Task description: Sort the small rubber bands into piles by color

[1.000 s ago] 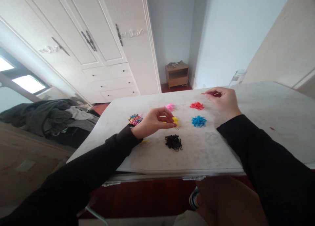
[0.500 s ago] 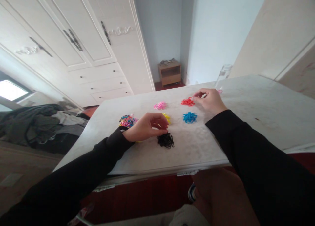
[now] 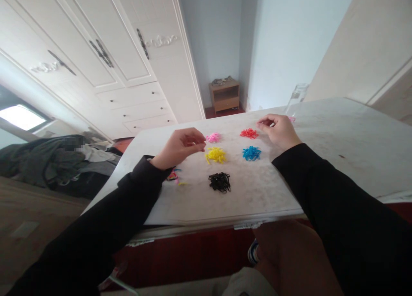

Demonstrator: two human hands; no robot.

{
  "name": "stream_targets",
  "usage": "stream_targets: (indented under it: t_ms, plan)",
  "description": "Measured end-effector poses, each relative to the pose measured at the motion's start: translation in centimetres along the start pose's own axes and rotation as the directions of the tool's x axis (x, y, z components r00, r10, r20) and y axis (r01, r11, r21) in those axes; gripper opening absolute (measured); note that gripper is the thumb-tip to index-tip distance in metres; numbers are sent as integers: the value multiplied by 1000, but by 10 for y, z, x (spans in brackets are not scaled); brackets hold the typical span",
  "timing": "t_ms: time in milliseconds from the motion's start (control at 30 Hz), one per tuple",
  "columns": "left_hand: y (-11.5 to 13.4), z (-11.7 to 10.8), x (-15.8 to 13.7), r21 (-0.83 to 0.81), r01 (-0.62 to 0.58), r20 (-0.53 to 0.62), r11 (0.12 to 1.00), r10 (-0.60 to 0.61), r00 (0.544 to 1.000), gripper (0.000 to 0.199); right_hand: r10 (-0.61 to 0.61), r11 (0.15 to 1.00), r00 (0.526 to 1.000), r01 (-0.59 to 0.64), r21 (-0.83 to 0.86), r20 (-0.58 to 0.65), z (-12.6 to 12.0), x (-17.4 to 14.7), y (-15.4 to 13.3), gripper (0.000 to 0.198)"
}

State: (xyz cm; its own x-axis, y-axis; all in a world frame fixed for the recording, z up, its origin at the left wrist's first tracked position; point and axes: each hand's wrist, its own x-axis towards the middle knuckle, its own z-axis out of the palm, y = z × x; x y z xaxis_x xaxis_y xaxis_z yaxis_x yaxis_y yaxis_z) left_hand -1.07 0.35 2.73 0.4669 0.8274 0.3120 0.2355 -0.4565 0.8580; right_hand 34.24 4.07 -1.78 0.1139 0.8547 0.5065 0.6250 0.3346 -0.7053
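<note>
Small loop bands lie sorted by colour in piles on the white table (image 3: pixel 257 193). My left hand (image 3: pixel 180 148) hovers beside the pink bands (image 3: pixel 213 137) and above the yellow bands (image 3: pixel 216 155), its thumb and fingers bent close together. Whatever its fingertips hold, if anything, is too small to name. My right hand (image 3: pixel 280 130) is at the right of the red bands (image 3: pixel 249 133), thumb and forefinger pinched; no band can be made out there. Blue bands (image 3: pixel 251 153) sit below the red ones, and black bands (image 3: pixel 220 182) nearest me. Mixed-colour bands (image 3: pixel 174 175) show partly beneath my left wrist.
Toward the table's far right stands a clear glass or bottle (image 3: pixel 296 99), with something pink at its base. Dark clothes (image 3: pixel 48 167) are heaped left of the table. A white wardrobe (image 3: pixel 128 72) and a small wooden nightstand (image 3: pixel 225 96) are beyond.
My left hand has moved from the black pile up and left toward the pink one, uncovering the yellow pile and covering most of the mixed one. My right hand has drawn slightly off the red bands.
</note>
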Motion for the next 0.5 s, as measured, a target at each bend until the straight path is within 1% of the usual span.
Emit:
stream_targets:
  t_ms: [67,133,200,267,333,400,433,500]
  plan:
    - [-4,-18,6,19,1,-90,1000,1,996,15,-9,1000,1000,9,4,2,0,1,1,4]
    - [-8,-36,11,85,16,-155,996,-2,988,13,-18,1000,1000,18,9,3,-1,1,1,4]
    - [-14,-53,14,164,49,-183,985,-18,983,13,-16,1000,1000,16,14,3,-1,0,2,3]
    - [-21,-68,15,248,70,-181,966,-25,983,14,-10,1000,1000,10,16,7,-1,0,1,3]
    - [-29,-81,15,340,93,-134,936,-49,990,16,-11,1000,1000,11,10,11,-1,-1,0,3]
    - [-37,-91,14,404,114,-52,908,-102,993,19,-8,1000,1000,8,-2,6,-1,-1,-1,4]
    - [-39,-95,13,432,133,8,892,-151,988,21,-5,1000,1000,5,-7,1,-1,-2,-2,5]
    - [-42,-98,12,479,167,124,862,-255,959,26,1,1000,1000,-1,-14,-8,-1,-2,-3,6]
